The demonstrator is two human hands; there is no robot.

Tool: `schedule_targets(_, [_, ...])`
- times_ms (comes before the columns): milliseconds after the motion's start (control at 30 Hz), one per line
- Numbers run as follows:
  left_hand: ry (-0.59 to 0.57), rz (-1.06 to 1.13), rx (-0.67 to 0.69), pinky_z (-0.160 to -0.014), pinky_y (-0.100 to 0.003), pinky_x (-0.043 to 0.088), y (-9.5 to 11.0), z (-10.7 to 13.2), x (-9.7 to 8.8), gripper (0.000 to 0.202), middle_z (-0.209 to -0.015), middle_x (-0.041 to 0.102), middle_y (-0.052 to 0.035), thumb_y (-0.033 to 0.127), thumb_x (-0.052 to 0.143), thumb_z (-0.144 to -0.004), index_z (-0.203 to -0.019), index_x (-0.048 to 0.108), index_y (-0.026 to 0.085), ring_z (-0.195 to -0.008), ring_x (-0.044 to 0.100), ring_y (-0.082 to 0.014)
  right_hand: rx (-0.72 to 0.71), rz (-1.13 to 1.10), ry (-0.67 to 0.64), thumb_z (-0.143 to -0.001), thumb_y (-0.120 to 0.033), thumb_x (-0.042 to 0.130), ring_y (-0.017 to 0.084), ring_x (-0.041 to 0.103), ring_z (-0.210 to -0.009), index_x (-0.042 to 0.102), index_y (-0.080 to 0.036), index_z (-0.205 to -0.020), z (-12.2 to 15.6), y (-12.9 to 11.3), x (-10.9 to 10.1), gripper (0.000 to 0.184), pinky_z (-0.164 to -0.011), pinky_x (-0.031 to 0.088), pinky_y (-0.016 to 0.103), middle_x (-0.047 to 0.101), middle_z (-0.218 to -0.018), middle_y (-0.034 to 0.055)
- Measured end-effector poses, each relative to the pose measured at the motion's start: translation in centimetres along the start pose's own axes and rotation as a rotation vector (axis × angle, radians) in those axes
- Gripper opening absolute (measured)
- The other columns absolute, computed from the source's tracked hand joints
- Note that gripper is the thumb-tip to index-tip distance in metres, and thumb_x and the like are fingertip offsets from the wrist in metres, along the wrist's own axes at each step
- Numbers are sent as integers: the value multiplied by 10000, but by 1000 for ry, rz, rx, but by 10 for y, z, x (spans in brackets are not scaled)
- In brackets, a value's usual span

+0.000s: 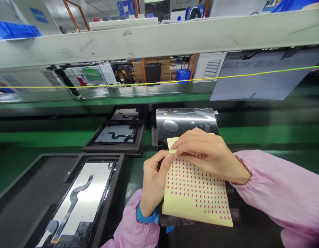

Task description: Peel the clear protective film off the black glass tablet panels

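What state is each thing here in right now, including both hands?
Sticker sheet: held up, many rows of red stickers on it, top corner bare.
Left hand: grip closed on the sheet's left edge.
Right hand: fingertips pinching at the sheet's top.
Shiny panel: lying behind the hands, reflecting light.
Near tray: holds an open panel with a flat cable.
Two far trays: each holds a panel.

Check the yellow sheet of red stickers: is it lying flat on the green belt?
No: the sticker sheet is held above the belt, pinched by the left hand and right hand.
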State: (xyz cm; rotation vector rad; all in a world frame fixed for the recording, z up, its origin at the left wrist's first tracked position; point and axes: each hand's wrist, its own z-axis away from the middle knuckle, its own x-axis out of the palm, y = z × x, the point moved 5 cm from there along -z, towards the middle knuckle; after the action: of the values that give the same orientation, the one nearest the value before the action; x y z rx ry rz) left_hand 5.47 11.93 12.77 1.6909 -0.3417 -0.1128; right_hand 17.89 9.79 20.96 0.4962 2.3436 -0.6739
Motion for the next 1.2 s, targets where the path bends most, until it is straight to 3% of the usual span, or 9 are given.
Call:
schedule_targets(167, [-9,-29,-28,-531,-205,311,-4,-8,-15,310,-623,498,28,421,582,-865,-702,605,157,-573,363,-82,26,38,-153,-882,-214,613,145,616,-935,657,-167,-802,-17,24,-50,103,-837,487,277,673,-998,33])
schedule_targets(267, [-67,4,-59,-521,-199,307,-7,-13,-26,300,-645,529,24,430,608,-847,-728,635,156,-566,375,-78,285,203,-212,-760,-198,707,93,619,-880,690,-161,-733,-32,59,-100,49,-818,469,226,677,-1016,-5])
schedule_targets(333, [-110,24,-72,-521,-194,311,-7,-15,-30,289,-643,545,23,434,627,-833,-751,663,159,-563,392,-77,522,252,-335,-724,-188,668,41,611,-831,688,-114,-736,-34,78,-117,78,-779,436,187,681,-961,-37])
schedule_targets(400, [-134,33,-83,-526,-188,319,-6,-15,-33,285,-643,564,20,437,651,-815,-761,679,159,-565,409,-77,671,208,-506,-795,-226,468,-7,586,-751,660,-40,-749,-30,84,-117,271,-726,401,160,667,-833,-64])
schedule_targets(467, [-141,37,-97,-538,-184,331,-6,-15,-34,297,-654,588,12,448,668,-798,-753,682,155,-574,427,-79,685,160,-632,-812,-232,318,-27,561,-695,638,-4,-741,-28,83,-109,399,-683,382,143,631,-718,-83])
schedule_targets(633, [-145,31,-130,-547,-189,338,-9,-16,-39,335,-639,577,7,481,687,-769,-748,673,147,-573,445,-88,523,259,-787,-776,-169,617,40,576,-633,681,-131,-751,-29,83,-97,78,-592,404,142,636,-681,-71])
schedule_targets(800, [-163,14,-144,-556,-193,339,-11,-18,-42,347,-623,537,13,494,691,-757,-730,657,150,-585,442,-96,483,390,-889,-797,-163,528,98,550,-622,643,-152,-743,-31,77,-90,127,-586,374,200,628,-704,-21])
schedule_targets(1000, [-178,50,-136,-552,-192,347,-12,-19,-41,333,-616,555,15,485,700,-754,-734,668,154,-553,425,-84,564,380,-845,-765,-154,524,112,541,-608,532,-165,-711,-31,72,-83,56,-576,355,220,607,-672,-22])
schedule_targets(1200, [-135,112,-144,-563,-191,378,-12,-19,-47,324,-629,578,8,470,706,-755,-742,654,150,-567,467,-89,758,9,-331,-812,-379,575,160,618,-675,494,-188,-919,-14,92,-89,234,-660,464,263,634,-686,-13])
